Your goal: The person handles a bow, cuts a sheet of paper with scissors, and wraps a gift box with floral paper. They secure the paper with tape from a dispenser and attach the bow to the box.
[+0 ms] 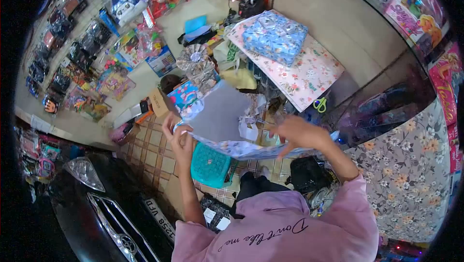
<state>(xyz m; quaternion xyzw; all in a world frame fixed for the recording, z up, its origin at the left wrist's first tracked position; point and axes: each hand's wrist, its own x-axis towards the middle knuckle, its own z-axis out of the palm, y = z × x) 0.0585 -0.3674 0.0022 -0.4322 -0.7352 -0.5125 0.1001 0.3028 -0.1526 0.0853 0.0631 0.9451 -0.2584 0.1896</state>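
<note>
A large sheet of wrapping paper [223,110] hangs in front of me, its plain greyish side up and its blue floral print showing along the near edge. My left hand [179,134] pinches the sheet at its left edge, thumb and fingers together. At the sheet's right end is my right hand [302,133], slightly blurred, fingers spread over the paper's edge. Beyond it, a box wrapped in blue floral paper [275,36] rests on a larger pink floral package [316,76]. Green-handled scissors [319,104] lie beside that package's near corner.
Below the sheet stands a teal plastic stool [210,165] on the tiled floor. A cardboard box [162,102] and a ruffled fabric piece [194,64] are at the left. A black car [104,213] stands at lower left. A floral-covered surface [401,175] is at right.
</note>
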